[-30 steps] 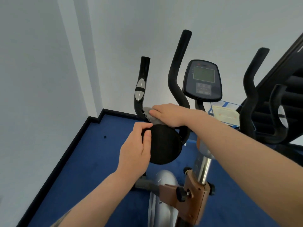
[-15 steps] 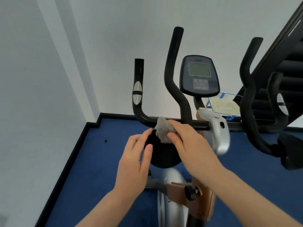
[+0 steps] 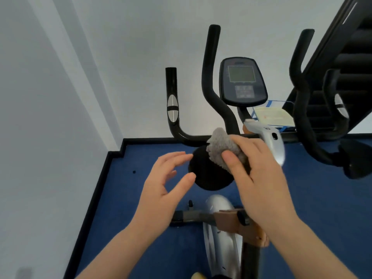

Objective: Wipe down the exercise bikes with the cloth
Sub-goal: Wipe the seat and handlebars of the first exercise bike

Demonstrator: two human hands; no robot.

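Both hands have drawn back from the handlebar [image 3: 188,137]: left hand [image 3: 164,191] now spread loose beside the black round pad [image 3: 209,174], right hand [image 3: 259,178] grasping the cloth [image 3: 221,146], probably about to wipe that pad next.

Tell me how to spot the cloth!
Find the bike on the blue floor, then the right hand above its round black pad. The cloth is the fuzzy grey lump that hand holds, the only soft thing among hard black bars.

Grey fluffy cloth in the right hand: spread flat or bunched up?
Bunched up. The grey fluffy cloth sits as a crumpled wad pinched in the right hand, against the round black pad.
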